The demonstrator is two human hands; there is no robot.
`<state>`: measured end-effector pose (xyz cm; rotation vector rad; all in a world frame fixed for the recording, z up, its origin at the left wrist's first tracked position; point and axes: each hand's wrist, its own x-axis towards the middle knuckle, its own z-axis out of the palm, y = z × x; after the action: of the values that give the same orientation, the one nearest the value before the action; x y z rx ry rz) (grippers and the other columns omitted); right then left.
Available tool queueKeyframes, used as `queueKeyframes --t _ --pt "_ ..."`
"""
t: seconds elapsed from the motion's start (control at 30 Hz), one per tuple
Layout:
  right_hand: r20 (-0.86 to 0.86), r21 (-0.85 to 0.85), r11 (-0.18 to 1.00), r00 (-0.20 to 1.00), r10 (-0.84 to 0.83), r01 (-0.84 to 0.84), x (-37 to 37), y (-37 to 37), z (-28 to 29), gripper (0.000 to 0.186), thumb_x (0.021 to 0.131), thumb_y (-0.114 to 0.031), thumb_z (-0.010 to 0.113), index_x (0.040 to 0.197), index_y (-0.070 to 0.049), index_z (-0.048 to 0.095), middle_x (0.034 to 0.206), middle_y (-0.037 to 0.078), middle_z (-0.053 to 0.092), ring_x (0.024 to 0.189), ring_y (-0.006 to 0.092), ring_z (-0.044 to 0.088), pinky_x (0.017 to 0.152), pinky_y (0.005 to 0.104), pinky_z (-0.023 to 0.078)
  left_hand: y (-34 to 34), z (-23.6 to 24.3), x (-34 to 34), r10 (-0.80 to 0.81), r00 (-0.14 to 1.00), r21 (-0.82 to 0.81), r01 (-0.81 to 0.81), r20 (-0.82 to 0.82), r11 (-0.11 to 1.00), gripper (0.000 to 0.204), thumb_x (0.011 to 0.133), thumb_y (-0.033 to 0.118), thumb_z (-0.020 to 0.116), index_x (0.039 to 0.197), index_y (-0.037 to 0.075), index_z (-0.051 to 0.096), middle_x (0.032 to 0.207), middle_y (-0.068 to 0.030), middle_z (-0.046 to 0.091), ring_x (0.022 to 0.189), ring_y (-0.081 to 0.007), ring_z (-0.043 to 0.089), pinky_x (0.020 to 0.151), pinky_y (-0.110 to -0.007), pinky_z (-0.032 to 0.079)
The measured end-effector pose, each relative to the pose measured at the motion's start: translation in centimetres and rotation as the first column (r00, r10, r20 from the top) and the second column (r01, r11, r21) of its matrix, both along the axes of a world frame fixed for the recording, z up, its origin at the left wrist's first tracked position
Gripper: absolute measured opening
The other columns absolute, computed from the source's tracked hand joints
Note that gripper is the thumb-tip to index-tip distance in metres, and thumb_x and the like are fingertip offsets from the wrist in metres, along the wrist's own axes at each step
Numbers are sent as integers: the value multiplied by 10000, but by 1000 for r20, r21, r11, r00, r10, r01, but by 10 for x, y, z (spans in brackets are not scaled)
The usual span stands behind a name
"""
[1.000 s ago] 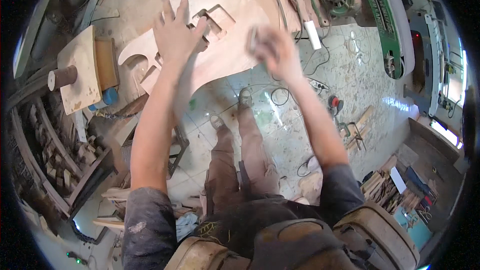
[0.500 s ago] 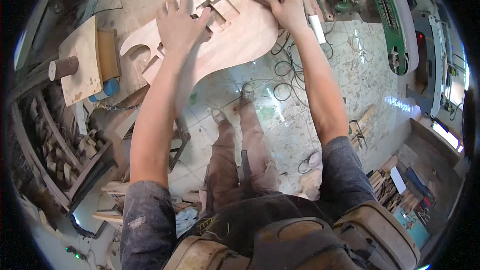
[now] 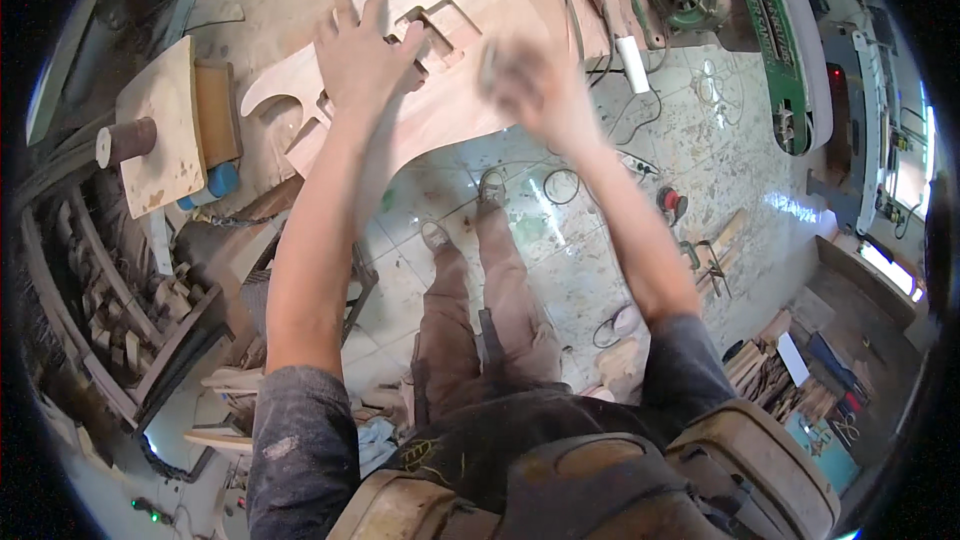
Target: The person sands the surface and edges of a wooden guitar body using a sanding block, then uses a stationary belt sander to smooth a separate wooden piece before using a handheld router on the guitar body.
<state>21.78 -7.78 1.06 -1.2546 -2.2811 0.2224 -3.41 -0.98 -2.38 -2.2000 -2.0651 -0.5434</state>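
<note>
A pale wooden electric guitar body [image 3: 452, 100], with routed cavities and a curved cutaway, lies on the bench at the top of the view. My left hand [image 3: 360, 60] rests on it with fingers spread, beside the cavities. Over the body's right part is my right hand [image 3: 530, 90], smeared by motion. Its fingers are closed round a small brownish piece that looks like folded sandpaper [image 3: 490, 70], pressed at or just above the wood; the blur hides exact contact.
A wooden block with a round handle [image 3: 128, 138] stands at the bench's left. A green belt machine [image 3: 770, 30] is at the right, near a white tube [image 3: 632, 65] and cables. Wood offcuts fill a rack [image 3: 130, 310] at lower left. A red-topped object [image 3: 672, 204] lies on the tiled floor.
My right hand has swept left and toward me, from the body's far right edge onto its face. My left hand stays nearly in place on the wood.
</note>
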Motion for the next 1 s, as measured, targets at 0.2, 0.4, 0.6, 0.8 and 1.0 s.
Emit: queueKeyframes --t 0.2,0.4,0.6,0.8,1.0 --pt "-7 -80 978 981 -196 195 7 54 7 440 887 -342 740 1217 -58 672 1190 144 666 1099 361 635 967 458 499 8 7 8 -38 998 32 36 46 999 725 852 583 630 1481 235 534 1564 -185 421 1313 -464 468 1117 -497 385" --pt "-56 -111 993 997 -54 48 -8 7 -3 491 855 -239 770 1290 -58 634 1237 179 656 1085 370 652 940 428 532 1 1 -3 -32 996 24 31 86 999 700 847 552 655 1458 226 556 1553 -182 434 1306 -454 479 1113 -498 391" --pt "-16 30 999 999 -30 30 16 41 6 342 835 -191 726 1166 -104 721 1210 118 627 1096 343 597 968 471 496 3 12 6 -35 998 42 33 55 999 709 846 549 655 1456 200 558 1547 -195 437 1309 -456 470 1124 -500 376" --pt "-369 -363 870 805 -464 335 38 120 16 400 920 -313 697 1141 20 695 1156 224 689 1103 380 648 940 447 487 8 5 8 -74 992 21 72 103 997 712 829 509 693 1453 192 565 1525 -235 448 1325 -451 449 1136 -519 358" --pt "-590 -444 776 506 -629 448 37 -23 17 291 974 -238 642 1114 2 729 1095 188 708 1038 321 661 941 396 486 -16 1 -11 -204 978 20 204 42 979 644 898 417 656 1432 73 548 1525 -308 402 1378 -481 397 1153 -551 318"
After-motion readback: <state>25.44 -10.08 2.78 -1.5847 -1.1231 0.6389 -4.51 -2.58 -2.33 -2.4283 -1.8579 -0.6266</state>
